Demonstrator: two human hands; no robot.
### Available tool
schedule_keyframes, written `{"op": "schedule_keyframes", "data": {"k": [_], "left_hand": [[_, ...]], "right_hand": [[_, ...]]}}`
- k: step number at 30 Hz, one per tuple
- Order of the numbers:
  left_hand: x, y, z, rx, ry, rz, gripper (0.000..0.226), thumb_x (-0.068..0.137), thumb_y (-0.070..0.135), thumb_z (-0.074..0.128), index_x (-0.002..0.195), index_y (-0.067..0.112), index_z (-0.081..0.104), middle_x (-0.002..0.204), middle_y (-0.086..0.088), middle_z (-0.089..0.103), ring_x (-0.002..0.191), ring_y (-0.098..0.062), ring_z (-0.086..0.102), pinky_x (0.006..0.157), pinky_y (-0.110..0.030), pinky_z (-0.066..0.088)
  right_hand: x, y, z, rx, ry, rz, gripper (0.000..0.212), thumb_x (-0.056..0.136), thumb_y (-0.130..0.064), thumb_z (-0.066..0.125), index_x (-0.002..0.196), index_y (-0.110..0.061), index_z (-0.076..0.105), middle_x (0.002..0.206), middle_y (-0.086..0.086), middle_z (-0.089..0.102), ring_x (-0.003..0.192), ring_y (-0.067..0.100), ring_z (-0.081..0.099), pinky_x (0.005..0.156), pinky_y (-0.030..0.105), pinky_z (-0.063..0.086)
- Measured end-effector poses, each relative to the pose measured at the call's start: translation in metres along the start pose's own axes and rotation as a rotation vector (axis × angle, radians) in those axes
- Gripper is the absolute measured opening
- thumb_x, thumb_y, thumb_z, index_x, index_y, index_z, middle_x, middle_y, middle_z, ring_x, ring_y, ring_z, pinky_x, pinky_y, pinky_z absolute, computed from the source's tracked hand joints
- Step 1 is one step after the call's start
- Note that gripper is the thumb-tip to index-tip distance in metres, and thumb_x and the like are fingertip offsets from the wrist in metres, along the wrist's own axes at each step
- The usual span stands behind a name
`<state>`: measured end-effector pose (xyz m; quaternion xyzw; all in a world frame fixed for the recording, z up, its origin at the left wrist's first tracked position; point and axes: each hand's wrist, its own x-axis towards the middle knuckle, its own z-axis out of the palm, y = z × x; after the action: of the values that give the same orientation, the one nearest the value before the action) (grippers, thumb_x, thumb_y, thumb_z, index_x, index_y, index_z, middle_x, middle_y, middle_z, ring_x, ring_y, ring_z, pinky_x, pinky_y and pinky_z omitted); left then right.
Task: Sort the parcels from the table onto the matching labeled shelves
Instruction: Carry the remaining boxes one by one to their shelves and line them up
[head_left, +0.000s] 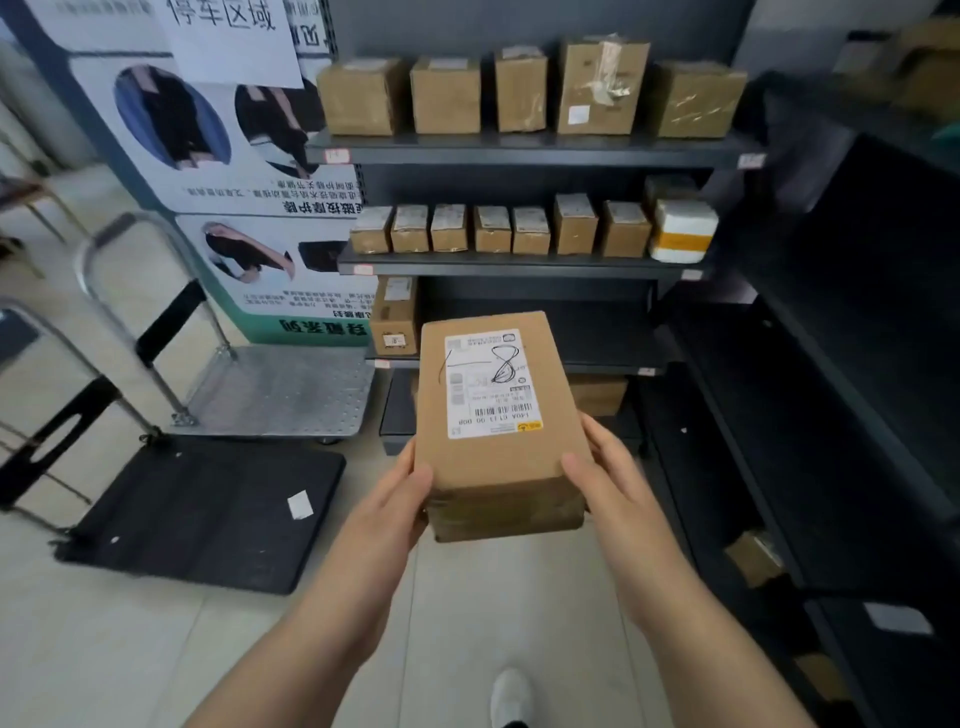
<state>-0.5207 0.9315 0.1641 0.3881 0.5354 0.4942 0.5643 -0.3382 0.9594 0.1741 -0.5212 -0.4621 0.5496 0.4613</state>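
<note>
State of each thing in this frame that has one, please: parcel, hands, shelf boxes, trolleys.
Parcel: held up, label facing up.
Left hand: grips the parcel's left edge.
Right hand: grips its right edge.
Top-shelf boxes: five, standing in a row.
Third-shelf box: upright at the left end.
Silver trolley: handle upright.
Black trolley: handle upright.

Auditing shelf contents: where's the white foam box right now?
Head view, upper right of centre: the white foam box sits at the right end of the second shelf down, right beside a small cardboard box.
</note>
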Motion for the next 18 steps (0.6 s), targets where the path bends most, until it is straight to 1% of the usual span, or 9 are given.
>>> {"op": "schedule_keyframes", "data": {"k": [2, 4, 6, 9, 12, 14, 16, 17, 18], "left_hand": [[0.035, 0.009, 0.008, 0.006, 0.034, -0.002, 0.039, 0.101, 0.027, 0.036, 0.138, 0.036, 0.046, 0.128, 0.019, 0.06, 0.121, -0.003, 0.053, 0.111, -0.035, 0.034], [0.068, 0.015, 0.017, -0.006, 0.069, -0.013, 0.039, 0.101, 0.027, 0.037, 0.137, 0.035, 0.048, 0.127, 0.019, 0.061, 0.12, -0.003, 0.054, 0.111, -0.035, 0.034], [0.096, 0.017, 0.025, -0.003, 0.1, -0.018, 0.038, 0.101, 0.027, 0.037, 0.134, 0.036, 0.05, 0.125, 0.02, 0.061, 0.119, -0.002, 0.055, 0.109, -0.033, 0.035], [0.129, 0.011, 0.034, -0.009, 0.166, -0.039, 0.039, 0.101, 0.029, 0.038, 0.138, 0.036, 0.046, 0.128, 0.021, 0.059, 0.12, 0.0, 0.053, 0.11, -0.032, 0.035], [0.152, -0.002, 0.038, -0.007, 0.225, -0.082, 0.037, 0.101, 0.027, 0.037, 0.133, 0.041, 0.048, 0.123, 0.024, 0.061, 0.117, 0.003, 0.054, 0.106, -0.026, 0.037], [0.17, -0.014, 0.034, 0.024, 0.239, -0.123, 0.036, 0.101, 0.028, 0.037, 0.131, 0.043, 0.051, 0.122, 0.026, 0.061, 0.116, 0.005, 0.054, 0.106, -0.028, 0.037], [0.188, -0.028, 0.028, 0.041, 0.257, -0.173, 0.036, 0.1, 0.033, 0.04, 0.132, 0.043, 0.051, 0.125, 0.025, 0.059, 0.119, 0.003, 0.052, 0.109, -0.032, 0.035], [0.198, -0.036, 0.025, 0.046, 0.264, -0.201, 0.036, 0.099, 0.036, 0.042, 0.133, 0.043, 0.05, 0.127, 0.024, 0.058, 0.121, 0.001, 0.051, 0.111, -0.035, 0.033], [0.208, -0.045, 0.022, 0.045, 0.267, -0.228, 0.037, 0.097, 0.038, 0.044, 0.134, 0.044, 0.05, 0.129, 0.024, 0.057, 0.123, 0.0, 0.05, 0.112, -0.037, 0.032]], "right_hand": [[0.039, -0.008, -0.005, -0.002, -0.016, 0.01, 0.039, 0.093, -0.024, 0.053, 0.128, -0.042, 0.047, 0.118, -0.029, 0.056, 0.111, -0.006, 0.053, 0.09, 0.019, 0.043], [0.077, -0.013, -0.01, -0.011, -0.036, 0.013, 0.04, 0.093, -0.022, 0.053, 0.128, -0.039, 0.048, 0.119, -0.027, 0.057, 0.112, -0.004, 0.054, 0.092, 0.021, 0.043], [0.113, -0.016, -0.017, -0.022, -0.063, 0.024, 0.04, 0.093, -0.019, 0.052, 0.129, -0.036, 0.048, 0.118, -0.026, 0.057, 0.11, -0.005, 0.055, 0.088, 0.019, 0.045], [0.156, -0.013, -0.023, -0.046, -0.113, 0.058, 0.037, 0.093, -0.02, 0.052, 0.127, -0.037, 0.048, 0.114, -0.027, 0.056, 0.107, -0.004, 0.054, 0.08, 0.018, 0.044], [0.184, 0.003, -0.025, -0.067, -0.139, 0.112, 0.036, 0.093, -0.022, 0.054, 0.125, -0.037, 0.047, 0.113, -0.024, 0.058, 0.107, -0.001, 0.055, 0.085, 0.021, 0.045], [0.2, 0.017, -0.025, -0.077, -0.15, 0.172, 0.036, 0.093, -0.019, 0.054, 0.123, -0.037, 0.047, 0.113, -0.022, 0.058, 0.106, 0.0, 0.056, 0.086, 0.023, 0.047], [0.215, 0.032, -0.025, -0.071, -0.163, 0.242, 0.036, 0.093, -0.015, 0.053, 0.119, -0.038, 0.048, 0.112, -0.022, 0.059, 0.103, -0.001, 0.057, 0.079, 0.02, 0.047], [0.224, 0.04, -0.024, -0.072, -0.166, 0.277, 0.035, 0.093, -0.013, 0.053, 0.117, -0.038, 0.048, 0.112, -0.022, 0.059, 0.102, -0.001, 0.057, 0.078, 0.019, 0.047], [0.234, 0.048, -0.023, -0.08, -0.166, 0.308, 0.035, 0.093, -0.011, 0.052, 0.116, -0.037, 0.049, 0.113, -0.02, 0.06, 0.103, 0.0, 0.058, 0.081, 0.021, 0.048]]}}
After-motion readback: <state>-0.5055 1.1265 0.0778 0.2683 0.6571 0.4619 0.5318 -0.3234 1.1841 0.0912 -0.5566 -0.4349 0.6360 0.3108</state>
